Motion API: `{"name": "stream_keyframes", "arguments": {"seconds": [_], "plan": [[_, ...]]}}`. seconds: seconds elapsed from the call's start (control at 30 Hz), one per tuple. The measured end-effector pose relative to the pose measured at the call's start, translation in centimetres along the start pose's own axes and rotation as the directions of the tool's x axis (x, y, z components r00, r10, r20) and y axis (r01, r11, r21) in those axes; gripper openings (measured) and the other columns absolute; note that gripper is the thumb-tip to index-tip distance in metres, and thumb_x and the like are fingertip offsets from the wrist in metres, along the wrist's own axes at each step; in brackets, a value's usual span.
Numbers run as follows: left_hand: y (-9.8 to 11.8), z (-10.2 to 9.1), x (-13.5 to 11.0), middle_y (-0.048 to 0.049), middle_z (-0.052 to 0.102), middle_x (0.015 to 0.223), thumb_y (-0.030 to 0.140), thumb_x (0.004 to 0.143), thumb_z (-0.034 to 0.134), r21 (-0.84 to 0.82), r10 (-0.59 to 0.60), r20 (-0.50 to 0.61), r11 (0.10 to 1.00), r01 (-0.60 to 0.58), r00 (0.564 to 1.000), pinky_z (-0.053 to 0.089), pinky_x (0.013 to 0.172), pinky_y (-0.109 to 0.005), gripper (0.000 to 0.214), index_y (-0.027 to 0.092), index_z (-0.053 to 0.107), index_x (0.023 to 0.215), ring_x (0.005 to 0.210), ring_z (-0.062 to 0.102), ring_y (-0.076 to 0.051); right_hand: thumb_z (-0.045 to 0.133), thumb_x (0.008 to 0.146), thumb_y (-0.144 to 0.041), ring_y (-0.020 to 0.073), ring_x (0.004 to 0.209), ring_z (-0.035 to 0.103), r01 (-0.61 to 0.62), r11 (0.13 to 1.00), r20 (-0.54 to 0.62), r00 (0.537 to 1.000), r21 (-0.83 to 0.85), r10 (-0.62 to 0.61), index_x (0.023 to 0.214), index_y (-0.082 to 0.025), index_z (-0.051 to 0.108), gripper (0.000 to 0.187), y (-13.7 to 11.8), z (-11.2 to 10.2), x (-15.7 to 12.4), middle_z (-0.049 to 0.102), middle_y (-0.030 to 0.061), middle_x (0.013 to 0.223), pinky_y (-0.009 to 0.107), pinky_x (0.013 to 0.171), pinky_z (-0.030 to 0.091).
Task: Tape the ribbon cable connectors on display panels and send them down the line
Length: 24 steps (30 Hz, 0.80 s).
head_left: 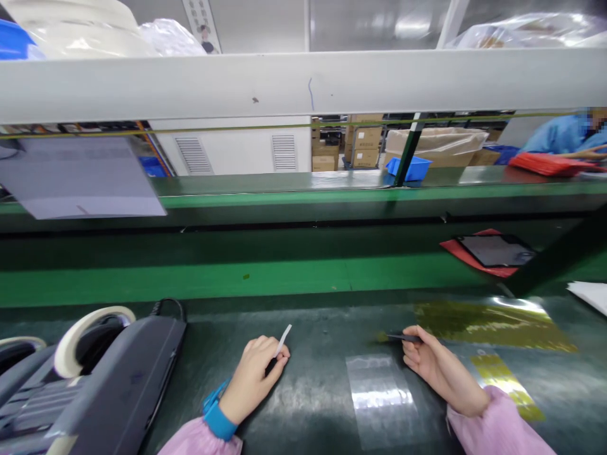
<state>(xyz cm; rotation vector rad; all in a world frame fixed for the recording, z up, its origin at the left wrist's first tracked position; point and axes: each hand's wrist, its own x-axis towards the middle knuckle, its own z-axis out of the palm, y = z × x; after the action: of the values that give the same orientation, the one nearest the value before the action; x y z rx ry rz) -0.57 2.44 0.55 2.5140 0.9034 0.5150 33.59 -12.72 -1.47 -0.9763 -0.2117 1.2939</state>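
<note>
A clear sheet (382,407) lies flat on the dark mat (303,411), just on the near side of the right fingers and toward the left. A yellow strip (502,379) lies close to the right wrist. The left hand (253,370) pinches a thin white strip (284,339) that sticks up past the fingertips; a dark bit shows under it, but I can't tell what it is. The right hand (434,360) pinches a dark tool (403,337) like tweezers, with a blurry yellow bit (382,337) by its tip. To do this well, I think both pinches should be soft but firm, with the tip held steady and the sticky-looking bits kept off the fingers. Left of the left fingers sits a gray tape machine (142,366). A big yellow sheet (488,322) lies just past the right fingers. Far past both hands, brown boxes (367,136) have labels too small to read. Higher up, a sign (202,22) has writing I can't make out.
</note>
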Motion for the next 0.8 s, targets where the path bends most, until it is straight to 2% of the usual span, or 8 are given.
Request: {"name": "stream_keyframes", "arguments": {"seconds": [0.23,0.4,0.5,0.57,0.67,0.73,0.77,0.8], "plan": [[-0.5,-0.1,0.5,-0.0015,0.067,0.078,0.032,0.096,0.046,-0.022,0.025,-0.003,0.999,-0.025,1.000,0.042,0.074,-0.033,0.022,0.024,0.063,0.085,0.076,0.060,-0.020,0.096,0.054,-0.052,0.0077,0.054,0.044,0.013,1.000,-0.017,1.000,-0.002,-0.013,0.082,-0.019,0.071,0.050,-0.6,0.6,0.3,0.054,-0.0037,0.062,0.022,0.056,0.041],[-0.3,-0.2,0.6,-0.0012,0.067,0.077,0.033,0.096,0.046,-0.021,0.024,-0.013,0.999,-0.024,1.000,0.044,0.072,-0.032,0.023,0.024,0.063,0.082,0.075,0.061,-0.020,0.079,0.073,-0.066,0.0118,0.056,0.046,0.236,0.971,-0.016,0.972,-0.032,-0.236,0.100,-0.026,0.065,0.050,-1.3,0.3,0.0,0.054,-0.0046,0.065,0.026,0.059,0.043],[-0.3,-0.2,0.6,-0.0009,0.068,0.076,0.033,0.096,0.047,-0.020,0.037,-0.033,0.999,-0.038,0.999,0.045,0.071,-0.031,0.022,0.024,0.062,0.082,0.074,0.061,-0.020,0.072,0.078,-0.069,0.0138,0.058,0.049,0.348,0.922,0.017,0.937,-0.167,-0.350,0.107,-0.028,0.062,0.051,-2.7,0.0,0.2,0.058,-0.0037,0.066,0.028,0.061,0.043],[-0.4,-0.1,0.6,-0.0007,0.068,0.076,0.032,0.096,0.048,-0.023,0.051,-0.053,0.998,-0.053,0.997,0.045,0.071,-0.030,0.022,0.024,0.062,0.081,0.073,0.062,-0.019,0.074,0.077,-0.068,0.0153,0.060,0.053,0.353,0.875,0.052,0.933,-0.330,-0.356,0.105,-0.024,0.063,0.054,-4.1,-0.3,0.9,0.063,-0.0003,0.070,0.029,0.060,0.043],[-0.5,0.0,0.5,-0.0003,0.067,0.075,0.031,0.096,0.049,-0.027,0.064,-0.076,0.997,-0.066,0.995,0.046,0.071,-0.030,0.021,0.024,0.062,0.081,0.073,0.062,-0.019,0.069,0.079,-0.071,0.0181,0.068,0.060,0.376,0.695,0.127,0.915,-0.612,-0.383,0.102,-0.020,0.064,0.056,-6.9,-1.2,3.3,0.071,0.0075,0.084,0.031,0.063,0.046],[-0.5,0.1,0.5,-0.0001,0.066,0.075,0.031,0.096,0.049,-0.024,0.063,-0.079,0.998,-0.065,0.995,0.046,0.070,-0.030,0.021,0.024,0.062,0.080,0.073,0.061,-0.019,0.056,0.086,-0.072,0.0199,0.076,0.063,0.408,0.421,0.189,0.861,-0.810,-0.471,0.105,-0.020,0.062,0.056,-8.9,-2.3,5.7,0.072,0.0109,0.096,0.033,0.069,0.050],[-0.5,0.1,0.4,-0.0001,0.066,0.075,0.030,0.096,0.049,-0.022,0.061,-0.080,0.998,-0.063,0.995,0.046,0.070,-0.030,0.021,0.024,0.062,0.080,0.073,0.061,-0.019,0.047,0.091,-0.071,0.0204,0.080,0.065,0.380,0.230,0.219,0.828,-0.896,-0.516,0.107,-0.021,0.061,0.055,-9.9,-3.0,7.0,0.072,0.0112,0.100,0.034,0.072,0.051],[-0.5,0.1,0.4,-0.0001,0.066,0.075,0.029,0.096,0.049,-0.019,0.058,-0.079,0.998,-0.059,0.995,0.046,0.071,-0.030,0.021,0.024,0.061,0.080,0.073,0.061,-0.019,0.046,0.092,-0.066,0.0215,0.086,0.066,0.339,0.122,0.223,0.809,-0.933,-0.544,0.108,-0.021,0.060,0.050,-10.9,-3.7,8.2,0.071,0.0117,0.104,0.035,0.077,0.052]]}}
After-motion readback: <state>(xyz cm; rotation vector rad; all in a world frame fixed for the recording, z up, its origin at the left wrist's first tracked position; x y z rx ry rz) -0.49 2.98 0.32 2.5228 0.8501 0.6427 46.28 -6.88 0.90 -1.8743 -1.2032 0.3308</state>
